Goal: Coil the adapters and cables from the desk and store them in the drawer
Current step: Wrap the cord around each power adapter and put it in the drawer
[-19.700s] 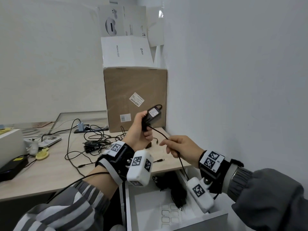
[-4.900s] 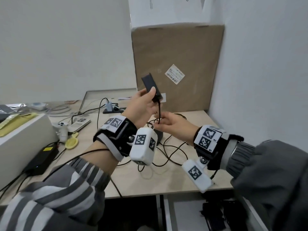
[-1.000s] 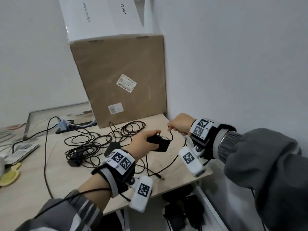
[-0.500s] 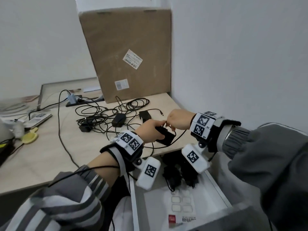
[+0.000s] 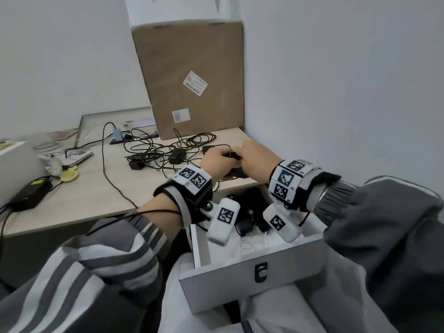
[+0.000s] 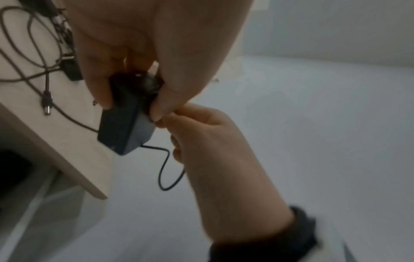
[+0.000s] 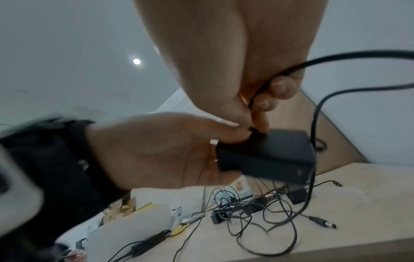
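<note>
Black adapter [image 6: 126, 120] at frame centre, gripped in the left hand [image 5: 217, 162] above the near edge of the surface [image 5: 96, 188], its thin cable [image 7: 313, 124] pinched by the right hand [image 5: 254, 159] close against the block. Best done by winding short, even loops tight to the body — slack trailing toward the tangle of loose cables [image 5: 156, 152] at mid-left likely to snag otherwise. Then down into the open drawer [image 5: 252, 280] at lower centre — beside the adapters already stored.

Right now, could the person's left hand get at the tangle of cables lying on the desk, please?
Probably not yet: the left hand grips the black adapter, while the right hand pinches its cable. The tangle of cables lies unobstructed just beyond, so it seems reachable once the hand is free.
</note>
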Motion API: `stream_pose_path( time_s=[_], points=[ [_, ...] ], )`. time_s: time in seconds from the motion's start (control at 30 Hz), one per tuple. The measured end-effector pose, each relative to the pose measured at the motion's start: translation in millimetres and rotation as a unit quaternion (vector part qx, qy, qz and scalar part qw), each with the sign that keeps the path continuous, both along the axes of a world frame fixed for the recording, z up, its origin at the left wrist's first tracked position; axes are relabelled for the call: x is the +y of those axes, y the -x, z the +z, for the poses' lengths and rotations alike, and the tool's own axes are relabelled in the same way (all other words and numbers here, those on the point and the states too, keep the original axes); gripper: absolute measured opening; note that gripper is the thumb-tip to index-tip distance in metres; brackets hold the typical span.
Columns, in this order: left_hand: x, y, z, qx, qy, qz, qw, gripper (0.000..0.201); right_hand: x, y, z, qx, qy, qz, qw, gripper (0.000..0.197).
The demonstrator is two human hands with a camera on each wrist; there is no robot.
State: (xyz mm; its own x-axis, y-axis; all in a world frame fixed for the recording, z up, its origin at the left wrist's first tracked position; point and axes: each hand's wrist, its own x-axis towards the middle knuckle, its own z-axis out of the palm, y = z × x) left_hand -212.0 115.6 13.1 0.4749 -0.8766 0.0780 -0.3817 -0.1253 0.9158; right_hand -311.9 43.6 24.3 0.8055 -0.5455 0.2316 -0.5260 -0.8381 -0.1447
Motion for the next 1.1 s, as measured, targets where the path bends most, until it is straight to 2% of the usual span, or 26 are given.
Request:
stream_pose_path(
  time_s=[0.1,0.17,0.23,0.3,0.4,0.47,0.5,0.57,0.63,0.7,0.77,0.83,0.9,1.0,1.1],
  points=[
    [2.4,3.7,-0.2,0.133,0.070,0.034,0.988,0.019,7.9,9.0,-8.4,-0.060,-0.005,0.019,0.998,0.037],
    [3.8,1.1,0.4,0.246,0.117,0.037,0.961,0.021,10.4,13.0,-10.2,-0.087,-0.010,0.046,0.995,0.045],
    [7.3,-0.8,4.1,0.335,0.158,0.043,0.928,0.024,15.2,17.5,-9.4,-0.155,-0.020,0.071,0.985,0.044],
    [12.4,-1.0,11.4,0.399,0.193,0.057,0.894,0.018,20.1,23.1,-7.3,-0.254,-0.077,0.074,0.961,0.037],
    [20.2,-4.3,25.1,0.470,0.252,0.056,0.844,0.009,21.5,26.7,-9.2,-0.333,-0.166,0.065,0.926,0.021],
    [25.7,-7.4,33.7,0.494,0.269,0.036,0.826,0.012,22.5,26.9,-11.6,-0.372,-0.238,0.069,0.895,0.017],
    [28.4,-7.4,37.0,0.495,0.267,0.019,0.827,0.011,22.8,27.7,-12.2,-0.380,-0.274,0.074,0.880,0.017],
    [33.4,-7.4,40.7,0.462,0.238,-0.023,0.854,0.012,20.7,27.9,-12.6,-0.359,-0.320,0.081,0.873,0.023],
    [37.7,-7.2,41.2,0.400,0.189,-0.081,0.893,0.016,16.9,29.0,-8.3,-0.312,-0.323,0.066,0.891,0.034],
    [40.0,-9.9,39.3,0.338,0.138,-0.121,0.923,0.018,8.3,30.0,1.8,-0.256,-0.276,0.022,0.926,0.044],
    [41.9,-13.5,37.0,0.249,0.090,-0.134,0.955,0.019,1.3,32.2,15.3,-0.158,-0.192,0.008,0.969,0.051],
    [45.1,-15.2,37.8,0.138,0.049,-0.134,0.980,0.018,-4.4,33.1,27.1,-0.063,-0.139,0.005,0.988,0.041],
    [49.7,-17.6,41.7,0.081,0.016,-0.123,0.989,0.016,-7.1,35.7,36.0,-0.023,-0.155,0.004,0.988,0.025],
    [56.0,-18.7,45.9,-0.008,-0.038,-0.136,0.990,0.017,-7.2,40.0,47.2,-0.014,-0.199,0.014,0.980,0.025],
    [54.9,-12.1,42.5,-0.109,-0.082,-0.106,0.985,0.018,-5.4,37.8,52.9,-0.008,-0.193,0.001,0.981,0.023]
  ],
)
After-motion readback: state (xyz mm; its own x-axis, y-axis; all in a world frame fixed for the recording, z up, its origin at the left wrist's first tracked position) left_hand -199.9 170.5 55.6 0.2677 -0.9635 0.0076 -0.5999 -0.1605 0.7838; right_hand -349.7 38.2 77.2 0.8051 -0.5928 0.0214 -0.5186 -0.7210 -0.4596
